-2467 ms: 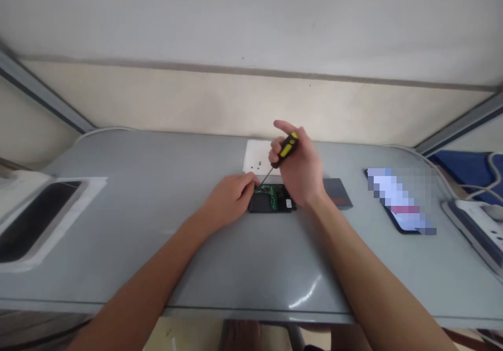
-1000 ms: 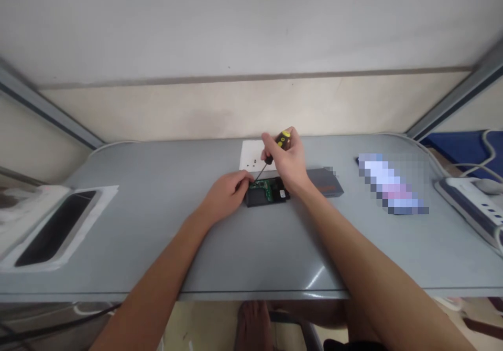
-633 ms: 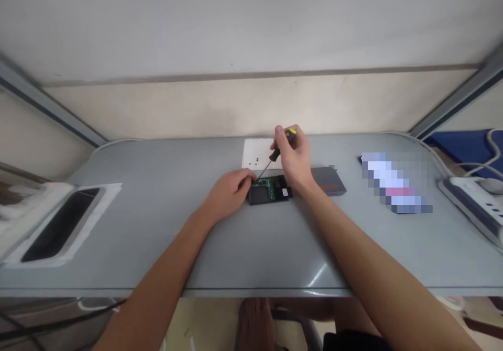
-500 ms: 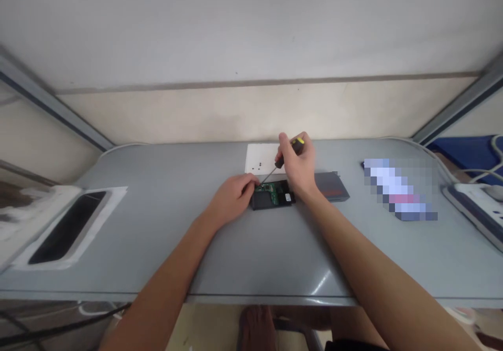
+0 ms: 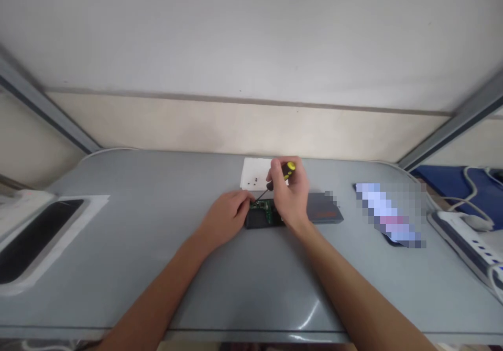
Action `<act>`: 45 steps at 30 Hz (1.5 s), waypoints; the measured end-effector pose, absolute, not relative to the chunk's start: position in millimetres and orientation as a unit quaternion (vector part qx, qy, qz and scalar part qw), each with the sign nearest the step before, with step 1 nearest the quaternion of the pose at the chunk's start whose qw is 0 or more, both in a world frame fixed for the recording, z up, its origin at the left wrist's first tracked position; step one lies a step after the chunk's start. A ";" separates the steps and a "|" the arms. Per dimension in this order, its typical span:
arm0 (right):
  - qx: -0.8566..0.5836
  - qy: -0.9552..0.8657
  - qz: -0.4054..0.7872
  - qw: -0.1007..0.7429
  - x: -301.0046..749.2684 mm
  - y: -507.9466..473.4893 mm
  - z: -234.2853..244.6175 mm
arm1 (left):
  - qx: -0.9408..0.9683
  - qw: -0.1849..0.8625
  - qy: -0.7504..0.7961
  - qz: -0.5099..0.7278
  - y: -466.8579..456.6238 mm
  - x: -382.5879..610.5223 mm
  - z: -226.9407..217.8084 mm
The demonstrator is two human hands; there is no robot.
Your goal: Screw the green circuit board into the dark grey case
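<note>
Head view showed one screwdriver [image 5: 282, 175] gripped in the right hand [image 5: 290, 198], left hand [image 5: 228, 217] pinching one opened device [image 5: 261, 217], two screws [image 5: 255, 179] on one white sheet [image 5: 251, 173] beyond.

Both my forearms bare to the frame edge, no sleeves showing. Left hand [image 5: 228, 217] and right hand [image 5: 290, 199] bare too: no gloves, rings, watch or bands. Nails short, as far as visible.
</note>
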State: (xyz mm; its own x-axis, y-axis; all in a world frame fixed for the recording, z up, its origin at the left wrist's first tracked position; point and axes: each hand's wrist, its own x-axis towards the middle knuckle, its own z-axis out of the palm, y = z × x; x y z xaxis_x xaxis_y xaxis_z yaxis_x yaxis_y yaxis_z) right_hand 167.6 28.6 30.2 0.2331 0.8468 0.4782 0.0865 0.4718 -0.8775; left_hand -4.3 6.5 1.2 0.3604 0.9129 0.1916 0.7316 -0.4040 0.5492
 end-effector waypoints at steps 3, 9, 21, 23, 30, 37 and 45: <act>-0.428 -0.554 0.265 0.663 165.8 24.4 28.8 | 0.804 0.193 0.510 0.237 5.2 -4.1 4.1; -0.406 -0.559 0.199 0.695 172.1 22.5 38.2 | 0.810 0.209 0.500 0.224 0.5 -4.7 13.1; -0.493 -0.846 0.052 0.195 286.8 -14.4 62.6 | 0.786 0.316 0.493 0.198 -2.7 -21.5 19.0; -0.496 -0.858 0.060 0.120 309.9 -20.7 53.1 | 0.783 0.315 0.499 0.198 -2.8 -20.8 19.2; -0.515 -0.846 0.099 0.089 333.8 -22.3 50.2 | 0.764 0.300 0.541 0.183 -3.0 -18.9 19.1; -0.473 -0.854 0.177 0.124 305.3 -12.0 70.5 | 0.781 0.286 0.517 0.205 -1.1 -15.4 18.3; -0.435 -0.882 0.142 0.112 275.7 -23.7 54.2 | 0.780 0.266 0.528 0.204 -0.9 -13.8 7.8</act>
State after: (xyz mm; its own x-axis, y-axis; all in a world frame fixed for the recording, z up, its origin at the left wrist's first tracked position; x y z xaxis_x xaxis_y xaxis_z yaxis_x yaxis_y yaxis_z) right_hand 275.7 -23.7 54.2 -0.5967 0.7991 0.0737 0.7357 0.5814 -0.3475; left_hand -13.8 -0.9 7.8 0.3592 0.9325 0.0378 0.7147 -0.3009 0.6314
